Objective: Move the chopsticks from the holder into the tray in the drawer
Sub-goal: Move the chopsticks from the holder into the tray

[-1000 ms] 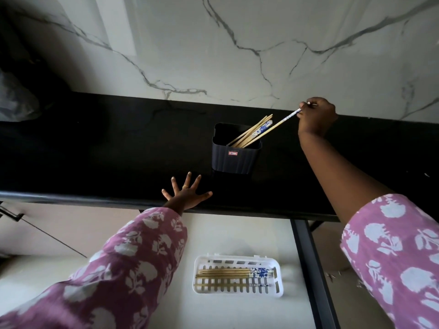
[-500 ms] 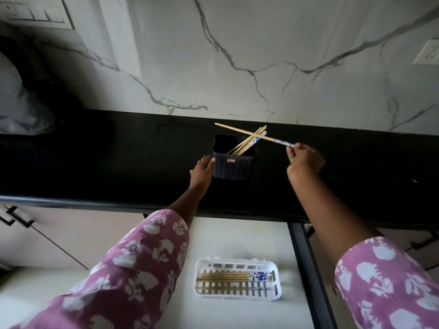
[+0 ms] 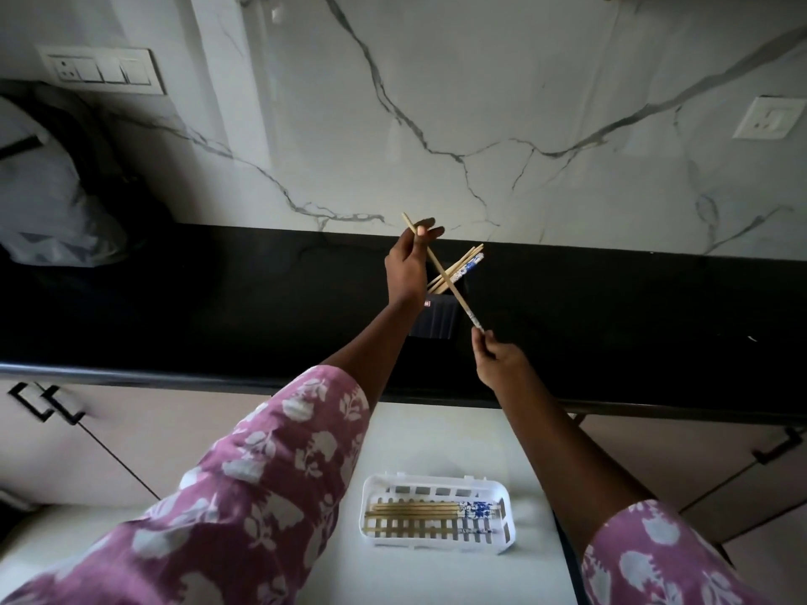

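Head view gives us one chopstick [image 3: 450, 286] held in the air over the counter [image 3: 218, 307], slanting from a bare wooden tip at the far left down to a blue-and-white patterned end at the near right. Our left hand [image 3: 408, 268] pinches it close to the wooden tip, its fingers [image 3: 420, 230] closed on the stick. Our right hand [image 3: 498, 360] holds the patterned end, fingers curled tight around it. The stick crosses just above a dark ribbed holder [image 3: 436, 324], which stands on the counter partly behind our left wrist. A bundle [image 3: 463, 266] of other chopsticks leans out of the holder toward the far right, patterned ends uppermost.

Nearer to us and below the counter edge, an open drawer [image 3: 436, 438] shows a pale floor. On it sits a white slotted tray [image 3: 508, 539], well apart from the holder. A row of chopsticks [image 3: 419, 510] lies flat in the tray, side by side, with the patterned ends to the right.

Pink sleeves [image 3: 262, 495] with a white leaf print cover both our forearms. Behind the counter rises a white marble wall [image 3: 480, 102] with grey veins, carrying a switch plate [image 3: 102, 72] at the far left and a socket [image 3: 768, 117] at the far right. A grey plastic bag [image 3: 39, 203] slumps at the counter's left end. Black cabinet handles [image 3: 43, 401] show under the counter on the left.
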`<move>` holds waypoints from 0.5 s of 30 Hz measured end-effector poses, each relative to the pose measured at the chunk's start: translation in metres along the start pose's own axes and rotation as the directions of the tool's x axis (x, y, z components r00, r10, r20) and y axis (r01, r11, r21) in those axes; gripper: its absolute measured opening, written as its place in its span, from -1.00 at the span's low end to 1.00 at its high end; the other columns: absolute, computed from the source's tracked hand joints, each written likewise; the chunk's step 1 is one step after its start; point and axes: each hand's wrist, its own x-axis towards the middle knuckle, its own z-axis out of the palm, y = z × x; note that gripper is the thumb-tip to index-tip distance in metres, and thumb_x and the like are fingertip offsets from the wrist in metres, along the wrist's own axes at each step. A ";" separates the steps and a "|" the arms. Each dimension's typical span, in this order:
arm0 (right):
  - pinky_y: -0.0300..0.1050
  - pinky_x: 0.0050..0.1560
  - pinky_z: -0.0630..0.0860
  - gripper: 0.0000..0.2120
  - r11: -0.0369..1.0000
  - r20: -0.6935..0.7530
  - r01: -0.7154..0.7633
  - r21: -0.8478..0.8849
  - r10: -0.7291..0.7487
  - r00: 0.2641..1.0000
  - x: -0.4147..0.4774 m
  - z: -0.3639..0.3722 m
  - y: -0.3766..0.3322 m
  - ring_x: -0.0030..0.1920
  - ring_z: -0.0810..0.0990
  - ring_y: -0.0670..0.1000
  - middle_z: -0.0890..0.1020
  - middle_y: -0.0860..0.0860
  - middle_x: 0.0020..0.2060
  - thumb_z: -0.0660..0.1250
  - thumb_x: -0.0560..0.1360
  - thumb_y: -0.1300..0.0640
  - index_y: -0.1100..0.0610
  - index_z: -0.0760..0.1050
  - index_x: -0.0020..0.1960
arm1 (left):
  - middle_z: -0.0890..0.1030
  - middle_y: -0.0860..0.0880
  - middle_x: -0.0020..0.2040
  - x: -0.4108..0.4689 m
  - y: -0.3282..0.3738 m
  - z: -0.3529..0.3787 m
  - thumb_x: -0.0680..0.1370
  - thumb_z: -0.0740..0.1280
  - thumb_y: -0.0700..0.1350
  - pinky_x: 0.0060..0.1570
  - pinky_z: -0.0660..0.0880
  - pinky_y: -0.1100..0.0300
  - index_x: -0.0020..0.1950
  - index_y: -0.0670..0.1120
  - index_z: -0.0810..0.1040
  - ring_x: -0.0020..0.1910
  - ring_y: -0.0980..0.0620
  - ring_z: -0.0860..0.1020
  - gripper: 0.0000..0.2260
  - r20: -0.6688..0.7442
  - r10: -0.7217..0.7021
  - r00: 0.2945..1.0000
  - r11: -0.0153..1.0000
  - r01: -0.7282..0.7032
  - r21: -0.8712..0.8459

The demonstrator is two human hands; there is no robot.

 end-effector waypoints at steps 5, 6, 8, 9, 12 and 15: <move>0.03 0.28 0.46 -0.80 0.971 -0.084 -0.161 -0.178 0.148 0.985 0.000 0.010 -0.001 0.23 0.52 0.22 0.53 0.27 0.07 0.17 0.61 0.26 0.34 0.51 -0.06 | 0.67 -0.08 -0.02 0.000 0.011 0.003 0.63 0.14 -0.09 0.00 0.41 0.33 -0.10 -0.07 0.56 0.03 0.10 0.59 -0.76 0.085 0.088 0.992 0.991 -0.096 0.089; 0.05 0.23 0.48 -0.81 0.929 -0.067 -0.142 -0.343 0.127 0.990 -0.002 0.011 -0.001 0.24 0.52 0.24 0.55 0.28 0.12 0.20 0.60 0.22 0.34 0.51 -0.01 | 0.67 -0.08 -0.03 0.001 0.012 0.002 0.62 0.14 -0.10 0.04 0.43 0.28 -0.13 -0.06 0.57 0.05 0.06 0.59 -0.76 0.105 0.093 0.990 0.989 -0.104 0.104; 0.03 0.13 0.53 -0.77 0.826 -0.045 0.059 -0.561 -0.101 0.994 -0.003 0.013 -0.003 0.06 0.62 0.21 0.62 0.28 0.04 0.30 0.55 0.19 0.32 0.54 0.11 | 0.67 -0.12 -0.02 0.002 0.011 0.002 0.62 0.16 -0.10 0.13 0.45 0.14 -0.14 -0.07 0.57 0.08 -0.03 0.59 -0.76 0.128 0.089 0.988 0.985 -0.106 0.136; 0.02 0.10 0.53 -0.74 0.730 0.010 0.209 -0.650 -0.267 0.964 -0.003 0.013 -0.007 -0.04 0.64 0.16 0.66 0.27 -0.03 0.34 0.51 0.18 0.30 0.56 0.14 | 0.67 -0.14 -0.01 0.002 0.011 0.001 0.62 0.16 -0.11 0.15 0.44 0.09 -0.14 -0.08 0.57 0.08 -0.05 0.59 -0.77 0.135 0.082 0.987 0.982 -0.104 0.159; -0.02 0.18 0.54 -0.72 0.545 0.241 0.500 -0.673 -0.478 0.845 -0.006 0.015 -0.019 0.02 0.66 0.08 0.68 0.20 0.03 0.41 0.45 0.22 0.27 0.58 0.14 | 0.66 -0.16 -0.01 -0.001 0.007 0.003 0.62 0.16 -0.11 0.13 0.44 0.04 -0.11 -0.11 0.59 0.06 -0.10 0.59 -0.76 0.186 0.062 0.981 0.969 -0.104 0.224; -0.20 0.13 0.51 -0.73 0.475 0.366 0.628 -0.617 -0.533 0.763 -0.008 0.022 -0.028 0.04 0.64 -0.03 0.69 0.16 0.02 0.44 0.40 0.27 0.26 0.61 0.10 | 0.67 -0.09 -0.05 -0.007 0.002 0.004 0.62 0.17 -0.11 0.07 0.45 0.15 -0.13 -0.10 0.60 -0.03 0.04 0.59 -0.75 0.219 0.044 0.975 0.968 -0.096 0.233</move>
